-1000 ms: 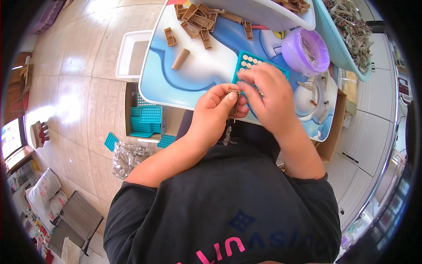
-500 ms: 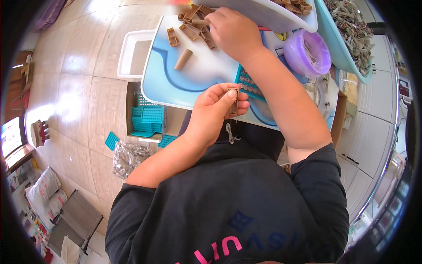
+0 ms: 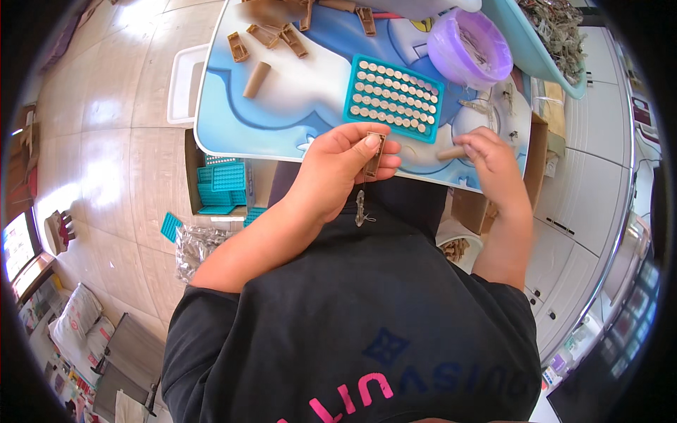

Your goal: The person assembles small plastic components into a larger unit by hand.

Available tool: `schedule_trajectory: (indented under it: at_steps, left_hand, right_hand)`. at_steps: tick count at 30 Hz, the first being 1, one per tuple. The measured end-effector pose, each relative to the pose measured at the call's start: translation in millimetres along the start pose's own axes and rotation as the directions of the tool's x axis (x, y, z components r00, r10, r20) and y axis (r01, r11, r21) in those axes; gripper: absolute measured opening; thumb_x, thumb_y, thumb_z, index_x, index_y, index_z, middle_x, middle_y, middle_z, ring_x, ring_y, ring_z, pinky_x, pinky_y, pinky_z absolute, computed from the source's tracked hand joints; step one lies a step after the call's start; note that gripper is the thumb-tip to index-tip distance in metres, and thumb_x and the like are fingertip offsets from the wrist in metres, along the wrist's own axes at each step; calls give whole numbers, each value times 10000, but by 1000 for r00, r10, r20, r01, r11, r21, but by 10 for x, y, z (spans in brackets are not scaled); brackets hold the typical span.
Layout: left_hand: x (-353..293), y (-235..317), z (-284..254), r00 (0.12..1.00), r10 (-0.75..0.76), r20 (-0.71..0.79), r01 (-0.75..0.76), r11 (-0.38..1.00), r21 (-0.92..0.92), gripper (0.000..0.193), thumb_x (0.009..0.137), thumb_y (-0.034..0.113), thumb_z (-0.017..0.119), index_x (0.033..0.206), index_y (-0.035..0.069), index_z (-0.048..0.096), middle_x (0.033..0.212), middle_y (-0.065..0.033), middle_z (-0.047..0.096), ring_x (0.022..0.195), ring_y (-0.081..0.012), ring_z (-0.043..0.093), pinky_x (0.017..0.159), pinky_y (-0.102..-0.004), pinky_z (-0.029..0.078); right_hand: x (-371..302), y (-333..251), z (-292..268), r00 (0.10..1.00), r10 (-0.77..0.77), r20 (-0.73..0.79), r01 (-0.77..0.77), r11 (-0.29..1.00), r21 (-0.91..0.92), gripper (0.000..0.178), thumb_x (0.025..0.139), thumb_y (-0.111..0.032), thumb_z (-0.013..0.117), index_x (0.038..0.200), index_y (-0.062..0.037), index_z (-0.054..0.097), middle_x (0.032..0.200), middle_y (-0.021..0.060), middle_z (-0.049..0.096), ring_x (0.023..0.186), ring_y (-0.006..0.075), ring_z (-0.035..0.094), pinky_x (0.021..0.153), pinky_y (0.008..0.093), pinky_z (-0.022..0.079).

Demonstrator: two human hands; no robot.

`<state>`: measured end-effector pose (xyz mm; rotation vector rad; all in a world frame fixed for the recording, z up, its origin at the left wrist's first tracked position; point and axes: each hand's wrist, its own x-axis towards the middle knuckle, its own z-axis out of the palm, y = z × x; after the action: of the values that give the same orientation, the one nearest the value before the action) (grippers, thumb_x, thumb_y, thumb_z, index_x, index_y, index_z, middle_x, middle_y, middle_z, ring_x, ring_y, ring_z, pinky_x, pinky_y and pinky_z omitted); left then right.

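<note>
My left hand (image 3: 328, 162) is closed around a small brown plastic casing (image 3: 374, 158), with the thumb pressed on its upper end. A small clear-wrapped piece (image 3: 360, 210) dangles below on a thin wire. Over the right part of the table, my right hand (image 3: 499, 169) pinches a brown plastic casing part (image 3: 450, 153). Between and beyond both hands lies a teal tray (image 3: 351, 95) with rows of round silver discs. Several loose brown casing pieces (image 3: 293, 41) are scattered at the table's far left, and one lies smooth side up (image 3: 257, 80).
A purple bowl (image 3: 444, 44) stands at the far right of the blue-and-white table (image 3: 240, 127), beside a large pale-teal basin (image 3: 575, 84). A cardboard box (image 3: 192, 185) of teal trays and a clear bag (image 3: 201, 247) are on the floor to the left.
My right hand has come from the far pile of brown pieces to the table's near right, carrying one. The disc tray is uncovered now. My left hand keeps its casing.
</note>
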<state>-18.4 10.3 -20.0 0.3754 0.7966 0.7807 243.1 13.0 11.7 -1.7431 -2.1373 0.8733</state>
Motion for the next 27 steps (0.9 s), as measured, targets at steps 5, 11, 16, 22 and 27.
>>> schedule_trajectory:
  at_steps: [5,11,16,22,27]
  left_hand:
    - [30,-34,83,999,-45,-9,45,999,-9,218,939,138,480,1096,-12,500,985,-112,614,870,-181,621,775,-308,522]
    - [33,-50,126,997,-26,-73,24,999,-26,226,934,132,474,1109,-5,514,1005,-139,617,895,-200,630,799,-319,527]
    - [13,-56,131,997,-29,-67,27,999,-39,246,942,147,455,1122,-10,514,1010,-138,618,902,-202,630,802,-319,526]
    - [26,-97,116,1000,-16,-25,14,997,-81,280,957,163,421,1156,-16,505,1023,-127,615,904,-198,628,796,-315,522]
    - [10,-90,136,996,30,-84,-35,998,-60,270,963,160,414,1155,0,517,1021,-124,615,904,-195,624,808,-316,516]
  right_hand:
    - [-16,-4,287,948,-82,-308,38,989,-146,218,807,-127,613,995,-16,617,932,126,568,827,291,575,719,354,456]
    - [-102,-75,444,922,-132,-364,15,951,-307,546,676,-210,752,1138,-14,538,997,131,563,899,306,557,772,350,455]
    - [-147,-405,407,911,-53,-410,115,985,128,582,661,-173,774,1164,-31,520,1088,116,577,942,270,566,808,349,456]
    - [-64,-656,554,902,-257,-348,327,931,161,599,637,-154,796,1153,-24,522,1118,140,584,971,269,590,841,346,460]
    - [-126,-641,546,898,-240,-369,339,911,234,601,633,-165,801,1144,-17,522,1093,139,581,975,271,584,847,336,454]
